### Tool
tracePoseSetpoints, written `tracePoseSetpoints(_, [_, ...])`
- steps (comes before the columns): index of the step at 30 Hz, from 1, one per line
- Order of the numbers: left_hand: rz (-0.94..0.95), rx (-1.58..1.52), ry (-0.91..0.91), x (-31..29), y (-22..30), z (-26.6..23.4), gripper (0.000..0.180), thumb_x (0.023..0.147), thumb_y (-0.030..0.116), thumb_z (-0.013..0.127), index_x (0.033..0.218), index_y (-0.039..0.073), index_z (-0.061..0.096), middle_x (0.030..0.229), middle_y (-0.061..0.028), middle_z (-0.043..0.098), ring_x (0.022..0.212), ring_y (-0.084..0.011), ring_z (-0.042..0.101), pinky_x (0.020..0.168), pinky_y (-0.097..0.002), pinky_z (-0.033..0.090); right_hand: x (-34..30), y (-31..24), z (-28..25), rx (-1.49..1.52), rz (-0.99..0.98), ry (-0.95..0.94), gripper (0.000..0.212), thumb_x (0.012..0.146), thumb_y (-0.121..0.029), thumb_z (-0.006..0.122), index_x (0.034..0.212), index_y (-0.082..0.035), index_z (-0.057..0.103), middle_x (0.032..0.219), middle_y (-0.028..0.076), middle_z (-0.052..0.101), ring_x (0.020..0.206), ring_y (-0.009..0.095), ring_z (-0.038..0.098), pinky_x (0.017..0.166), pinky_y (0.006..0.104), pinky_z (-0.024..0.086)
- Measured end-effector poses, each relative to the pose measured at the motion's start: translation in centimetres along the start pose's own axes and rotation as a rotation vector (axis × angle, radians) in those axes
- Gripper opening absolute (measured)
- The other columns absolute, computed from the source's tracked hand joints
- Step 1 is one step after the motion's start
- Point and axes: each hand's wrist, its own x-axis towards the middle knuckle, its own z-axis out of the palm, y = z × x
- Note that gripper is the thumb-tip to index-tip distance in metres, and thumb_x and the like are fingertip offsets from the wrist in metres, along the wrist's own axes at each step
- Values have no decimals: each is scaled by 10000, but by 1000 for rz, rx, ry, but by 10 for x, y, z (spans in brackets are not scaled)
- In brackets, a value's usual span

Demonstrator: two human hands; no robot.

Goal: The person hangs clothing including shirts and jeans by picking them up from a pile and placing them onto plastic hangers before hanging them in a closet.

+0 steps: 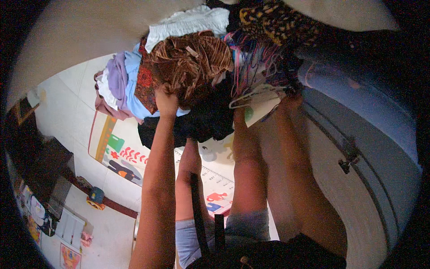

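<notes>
A heap of clothes stands ahead of me. My left hand (pixel 166 102) is closed on the near-left side of a brown velvety garment (pixel 192 62). Above that lies a white garment with a gathered waistband (pixel 188 26). Light blue, purple (pixel 117 74) and dusty pink cloth hangs out at the left, and black cloth (pixel 192 121) bunches below. My right hand (pixel 290 102), dim and in shadow, is closed at the end of a white clothes hanger (pixel 255 96). Several pink and blue hangers (pixel 251 58) tangle beyond it, beside a black and yellow patterned cloth (pixel 277 22).
A printed play mat (pixel 134 157) with a ruler strip and animal figures lies under my legs. Along the right runs a pale panel with a dark latch (pixel 347 163), and blue fabric (pixel 358 98) above it. Shelving and a blue cup-like object (pixel 96 195) are at left.
</notes>
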Motion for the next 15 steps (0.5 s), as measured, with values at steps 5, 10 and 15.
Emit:
tracePoseSetpoints(5, [-88, -334, 69, -34, 53, -31, 267, 777, 76, 568, 638, 37, 344, 579, -66, 325, 567, -160, 297, 507, -303, 320, -10, -62, -8, 151, 0, 82, 237, 882, -255, 412, 995, -80, 525, 898, 91, 549, 511, 182, 458, 471, 347, 440])
tracePoseSetpoints(10, [-391, -742, 36, -70, 141, -102, 404, 801, 78, 620, 599, 135, 275, 601, 60, 324, 569, -47, 283, 512, -206, 268, -7, -109, -35, 352, 215, -1, 259, 887, -268, 402, 1017, -81, 525, 919, 95, 555, 510, 186, 457, 471, 353, 443])
tracePoseSetpoints(15, [-304, -932, 163, -99, 170, -187, 402, 788, 28, 604, 614, 140, 260, 610, 65, 322, 567, -50, 276, 539, -205, 260, -36, -147, -26, 496, 412, -138, 281, 891, -280, 392, 1039, -82, 525, 939, 99, 560, 509, 190, 457, 471, 359, 447])
